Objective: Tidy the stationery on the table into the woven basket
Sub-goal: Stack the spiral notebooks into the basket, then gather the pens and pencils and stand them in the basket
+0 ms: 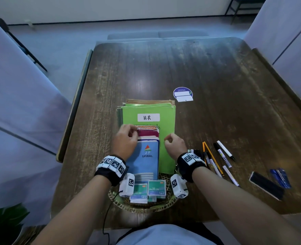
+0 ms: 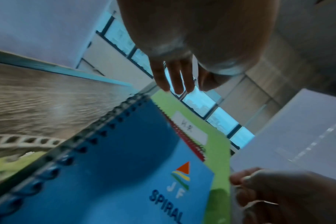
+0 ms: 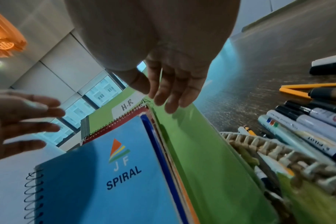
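Over at the near edge of the table (image 1: pixel 216 71), going from left to right, the left hand (image 1: pixel 126 140) hangs above the top left corner of the notebook stack, fingers loose and gripping nothing; the wrist views show them straight and apart from the covers. Under it the blue spiral notebook (image 1: pixel 147 156) lies on top, with a red notebook (image 1: pixel 148 133) peeking out behind, all resting on the green folder (image 1: pixel 166 110) labelled H.R. The stack leans with its near end in the woven basket (image 1: pixel 142 206), where small boxes of staples (image 1: pixel 156 189) already sit. The right hand (image 1: pixel 175 144) hovers over the folder's right side, fingers loosely bent, holding nothing.

I'd guess the notebooks are light and fairly stiff, best taken by the long edges; the wire binding gives purchase but could snag. The folder looks floppy and slick, so a two-handed hold at its sides seems wise.

Further right, pens and markers (image 1: pixel 222 156) lie loose just beside the basket, then a black board eraser (image 1: pixel 266 188) and a blue packet (image 1: pixel 280 177), still on the table. A round sticker (image 1: pixel 182 94) sits beyond the folder. The long folder overhanging the basket crowds whatever goes in next.
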Demonstrator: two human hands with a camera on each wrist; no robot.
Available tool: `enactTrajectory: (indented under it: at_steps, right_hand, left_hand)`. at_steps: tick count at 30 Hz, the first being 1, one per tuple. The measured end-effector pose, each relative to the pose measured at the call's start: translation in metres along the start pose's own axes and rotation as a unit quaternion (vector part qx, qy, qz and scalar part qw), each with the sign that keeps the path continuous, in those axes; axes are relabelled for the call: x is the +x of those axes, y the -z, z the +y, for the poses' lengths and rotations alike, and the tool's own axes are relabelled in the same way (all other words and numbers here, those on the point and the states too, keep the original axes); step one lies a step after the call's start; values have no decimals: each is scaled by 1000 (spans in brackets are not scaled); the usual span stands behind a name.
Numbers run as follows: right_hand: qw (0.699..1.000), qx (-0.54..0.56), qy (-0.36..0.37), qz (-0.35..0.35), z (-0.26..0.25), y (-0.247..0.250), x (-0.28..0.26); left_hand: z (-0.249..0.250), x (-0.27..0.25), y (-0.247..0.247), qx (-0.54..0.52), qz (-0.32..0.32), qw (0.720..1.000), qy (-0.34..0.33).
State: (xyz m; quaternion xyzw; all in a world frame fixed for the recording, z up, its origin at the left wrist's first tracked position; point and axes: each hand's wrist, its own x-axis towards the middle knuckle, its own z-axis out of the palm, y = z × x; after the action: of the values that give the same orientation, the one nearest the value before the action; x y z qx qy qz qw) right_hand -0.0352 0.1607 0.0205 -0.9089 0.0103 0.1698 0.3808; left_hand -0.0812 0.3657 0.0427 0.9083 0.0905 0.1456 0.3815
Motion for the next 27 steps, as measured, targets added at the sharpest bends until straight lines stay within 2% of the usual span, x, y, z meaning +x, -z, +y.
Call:
enactTrajectory:
  at_steps: [2,4,5,7,9,11,17,20,27]
  right_hand:
    - [996,-24,-11,-89,6,-1,-2]
    - [976,-75,-35,-202,13,-7,-7]
    - [961,-108,-47,-249,18,-12,-10]
    - [931,-179,-60,-311,29,-23,-18]
    - [908,-225,-61,-347,37,-31,-26]
    - [902,-231,-64,-359,45,-37,-32]
    - [911,-225,-50,-342,50,-39,-34]
    - [911,-219,-54,-345,50,-38,-35]
    - [919,-186,-79,-338,51,-39,-35]
  left_hand:
    - [10,-6,-5,-36,-103,994,-16]
    - [18,-17,-15,-21,-224,974,-22]
    - [18,-24,-23,5,-295,955,-25]
    - [14,-43,-38,83,-442,893,-22]
    - [3,-63,-54,153,-525,837,-15]
    - [-6,-77,-62,193,-546,815,-7]
    - [-11,-82,-61,184,-540,821,-34]
    - [-8,-86,-62,213,-529,819,-57]
    - [0,-83,-58,210,-527,823,-40]
